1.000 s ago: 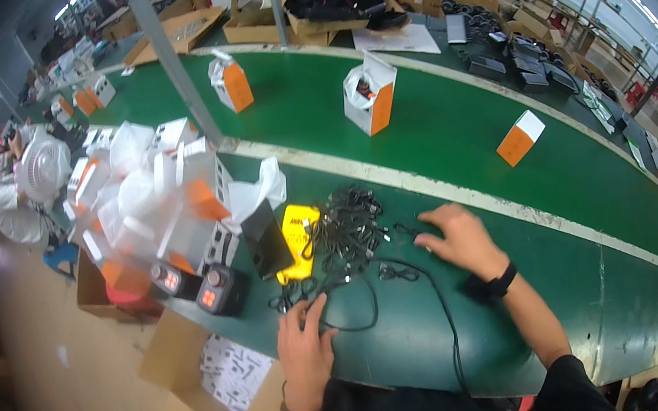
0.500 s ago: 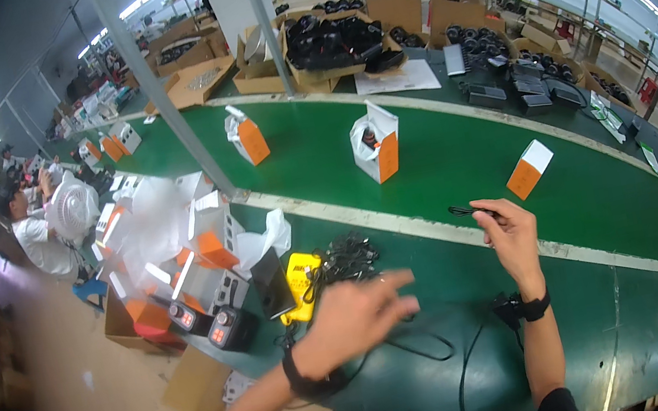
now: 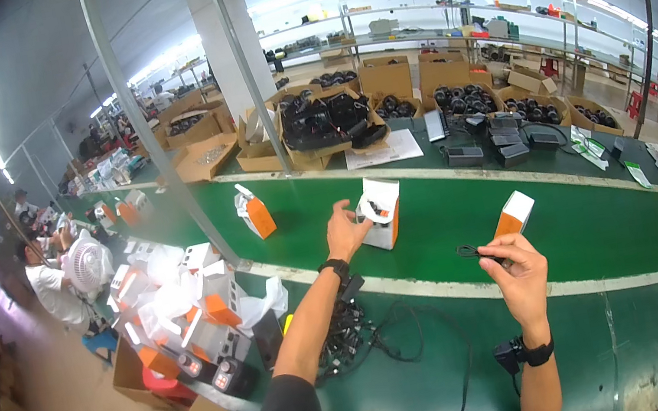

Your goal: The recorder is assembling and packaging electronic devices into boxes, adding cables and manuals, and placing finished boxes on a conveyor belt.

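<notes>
My left hand reaches out over the green belt to an open orange-and-white box. Its thumb and fingers are at the box's left edge, seemingly gripping it, beside the white lining and raised flap. What lies deep inside the box is hidden. Pinched between thumb and fingers of my right hand is a small looped black cable, held in front of another orange-and-white box. A black power adapter hangs or rests by my right wrist; which one I cannot tell.
A tangle of black cables lies on the near green table. To the left are piled boxes with white wrapping and black devices. A metal post rises by the belt. Another box stands farther left.
My left hand has moved from above the near table out to the open box on the belt. My right hand keeps hold of the looped cable. The view has tilted upward.
</notes>
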{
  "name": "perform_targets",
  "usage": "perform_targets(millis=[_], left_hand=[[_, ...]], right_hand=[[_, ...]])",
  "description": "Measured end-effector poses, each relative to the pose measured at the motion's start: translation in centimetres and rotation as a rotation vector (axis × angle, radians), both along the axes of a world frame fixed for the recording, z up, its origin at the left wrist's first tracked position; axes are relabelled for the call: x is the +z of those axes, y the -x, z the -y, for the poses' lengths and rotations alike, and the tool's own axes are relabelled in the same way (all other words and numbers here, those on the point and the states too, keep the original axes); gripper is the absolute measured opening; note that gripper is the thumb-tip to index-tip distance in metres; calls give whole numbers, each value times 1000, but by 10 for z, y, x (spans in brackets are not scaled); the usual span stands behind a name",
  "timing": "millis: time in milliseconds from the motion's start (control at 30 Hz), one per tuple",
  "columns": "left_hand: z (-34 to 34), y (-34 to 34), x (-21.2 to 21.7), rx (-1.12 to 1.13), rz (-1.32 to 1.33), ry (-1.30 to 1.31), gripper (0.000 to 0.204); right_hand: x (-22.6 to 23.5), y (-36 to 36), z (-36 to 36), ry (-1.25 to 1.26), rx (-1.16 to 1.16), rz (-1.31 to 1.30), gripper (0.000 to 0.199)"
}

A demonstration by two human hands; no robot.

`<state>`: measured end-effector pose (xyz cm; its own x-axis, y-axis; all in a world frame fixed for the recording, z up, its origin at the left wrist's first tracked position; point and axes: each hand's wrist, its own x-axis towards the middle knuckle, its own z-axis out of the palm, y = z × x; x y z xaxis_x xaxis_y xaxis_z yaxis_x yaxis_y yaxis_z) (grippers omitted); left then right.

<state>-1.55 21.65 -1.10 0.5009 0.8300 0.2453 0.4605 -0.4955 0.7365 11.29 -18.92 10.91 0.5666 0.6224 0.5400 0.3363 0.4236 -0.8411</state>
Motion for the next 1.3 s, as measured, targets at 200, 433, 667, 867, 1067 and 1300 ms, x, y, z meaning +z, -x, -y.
perform_targets(millis=[200, 433, 667, 867, 1067, 1300], left_hand=[[40, -58, 22, -187, 28, -114, 145], [-18, -29, 4, -601, 245, 268, 95], [125, -6, 47, -336, 154, 110, 76], [202, 93, 79, -546, 517, 445, 80], [243, 117, 104, -456, 228, 178, 85], [263, 145, 114, -425, 172, -261, 74]], right_hand=[[14, -2, 7, 93, -184, 344, 21], [18, 34, 7, 59, -204, 545, 22], [0, 36, 14, 113, 21, 751, 22], [-11, 72, -11, 22, -198, 952, 33], [-20, 91, -4, 19, -405, 1071, 38], [32, 113, 12, 132, -457, 1142, 31]])
